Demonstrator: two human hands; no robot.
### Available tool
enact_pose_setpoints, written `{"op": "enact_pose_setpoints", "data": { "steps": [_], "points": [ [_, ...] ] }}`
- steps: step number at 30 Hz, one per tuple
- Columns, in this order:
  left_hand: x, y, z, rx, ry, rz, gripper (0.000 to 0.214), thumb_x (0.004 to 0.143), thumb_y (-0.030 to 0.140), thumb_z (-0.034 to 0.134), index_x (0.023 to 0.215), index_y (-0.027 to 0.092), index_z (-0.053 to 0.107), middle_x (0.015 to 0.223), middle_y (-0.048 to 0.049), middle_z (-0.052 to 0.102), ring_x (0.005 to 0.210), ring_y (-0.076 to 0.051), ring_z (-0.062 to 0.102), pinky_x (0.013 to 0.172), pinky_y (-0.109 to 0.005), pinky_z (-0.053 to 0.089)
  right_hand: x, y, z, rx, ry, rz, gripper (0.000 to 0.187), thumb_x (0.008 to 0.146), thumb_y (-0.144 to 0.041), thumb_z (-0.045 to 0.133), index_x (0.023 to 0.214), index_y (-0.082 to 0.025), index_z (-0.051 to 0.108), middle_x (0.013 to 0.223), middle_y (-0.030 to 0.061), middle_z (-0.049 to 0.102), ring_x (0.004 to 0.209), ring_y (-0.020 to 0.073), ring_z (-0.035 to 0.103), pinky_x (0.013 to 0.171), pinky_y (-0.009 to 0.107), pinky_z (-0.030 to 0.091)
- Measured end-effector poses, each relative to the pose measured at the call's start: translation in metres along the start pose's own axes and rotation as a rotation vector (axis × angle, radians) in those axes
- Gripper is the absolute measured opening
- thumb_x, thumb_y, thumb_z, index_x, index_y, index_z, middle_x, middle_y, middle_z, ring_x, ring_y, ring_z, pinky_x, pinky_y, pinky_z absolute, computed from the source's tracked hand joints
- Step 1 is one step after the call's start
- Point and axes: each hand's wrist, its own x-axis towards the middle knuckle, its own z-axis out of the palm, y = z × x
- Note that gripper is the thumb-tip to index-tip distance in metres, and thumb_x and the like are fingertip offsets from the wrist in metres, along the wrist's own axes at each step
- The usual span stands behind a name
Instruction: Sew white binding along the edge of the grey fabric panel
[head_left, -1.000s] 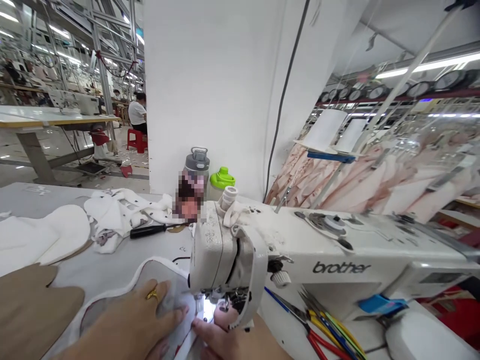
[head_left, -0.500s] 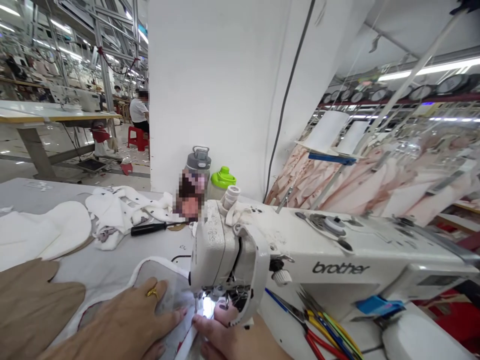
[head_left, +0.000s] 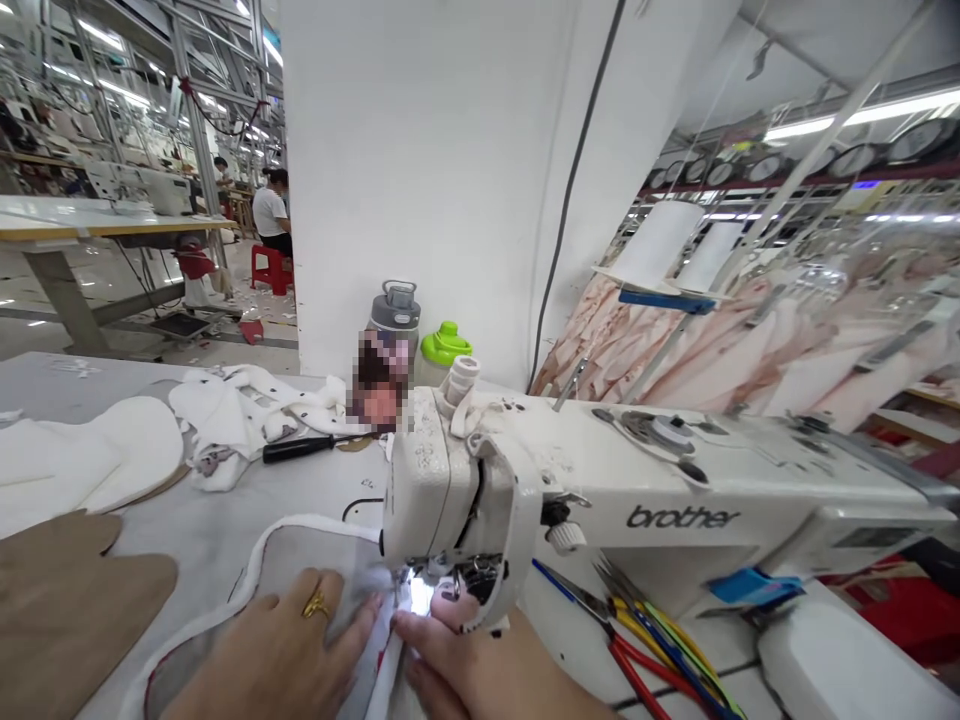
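A white Brother sewing machine (head_left: 450, 480) stands before me, its lamp lit at the needle. Under its head lies a grey fabric piece (head_left: 289, 545) with a white border (head_left: 251, 575) and a thin red line along the inner edge. My left hand (head_left: 277, 640), a gold ring on one finger, rests on this piece with fingers apart and thumb stretched towards the needle. Right beside the needle, my right hand (head_left: 472, 650) grips the white edge between its fingers; part of that hand is hidden behind the machine head.
Brown fabric (head_left: 67, 610), white cut pieces (head_left: 127, 450), crumpled white scraps (head_left: 225, 415) and a black-handled screwdriver (head_left: 300, 449) lie left. A grey-lidded bottle (head_left: 395, 310) and a green-lidded one (head_left: 446, 345) stand behind. Scissors with red handles (head_left: 634, 670) lie under the machine arm.
My left hand has shifted slightly right, its fingers now nearer the needle, and more of the white border shows at left. The right hand stays by the needle. The view has moved slightly.
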Motion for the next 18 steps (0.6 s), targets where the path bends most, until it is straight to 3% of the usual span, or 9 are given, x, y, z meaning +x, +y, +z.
{"op": "enact_pose_setpoints", "data": {
  "steps": [4,8,13,18],
  "points": [
    [0.000,0.007,-0.001,0.103,-0.080,0.008,0.062,0.086,0.010,0.039,0.143,0.028,0.051,0.109,-0.0172,0.072,0.089,-0.036,0.069,0.057,-0.046,0.058,-0.002,-0.004,-0.002,0.039,-0.011,0.036,0.023,0.094,-0.028,0.053,0.113,-0.023,0.066,0.086,0.0000,0.071,0.068,0.0193,0.066,0.062,0.031,0.044],
    [0.002,0.010,-0.001,0.089,-0.120,-0.008,0.056,0.091,0.016,0.035,0.145,0.024,0.049,0.110,-0.0187,0.071,0.089,-0.038,0.069,0.055,-0.050,0.058,0.000,-0.002,-0.002,-0.007,-0.041,-0.011,0.019,0.091,-0.030,0.058,0.107,-0.023,0.065,0.084,0.0005,0.070,0.068,0.0202,0.065,0.059,0.030,0.043],
    [0.006,0.011,-0.006,0.010,-0.118,-0.021,0.052,0.095,0.021,0.035,0.145,0.021,0.049,0.119,-0.0191,0.069,0.097,-0.037,0.067,0.067,-0.053,0.058,-0.001,-0.002,0.003,-0.063,0.033,-0.049,0.015,0.087,-0.031,0.062,0.100,-0.025,0.065,0.076,-0.0018,0.068,0.062,0.0196,0.062,0.054,0.030,0.038],
    [0.009,0.009,-0.021,-0.152,-0.140,-0.025,0.049,0.091,0.030,0.050,0.139,0.022,0.056,0.122,-0.0162,0.068,0.101,-0.034,0.064,0.080,-0.051,0.055,0.000,-0.005,0.002,-0.019,-0.097,-0.002,0.021,0.090,-0.029,0.059,0.109,-0.024,0.065,0.084,0.0000,0.071,0.068,0.0203,0.065,0.058,0.030,0.041]
  ]
}}
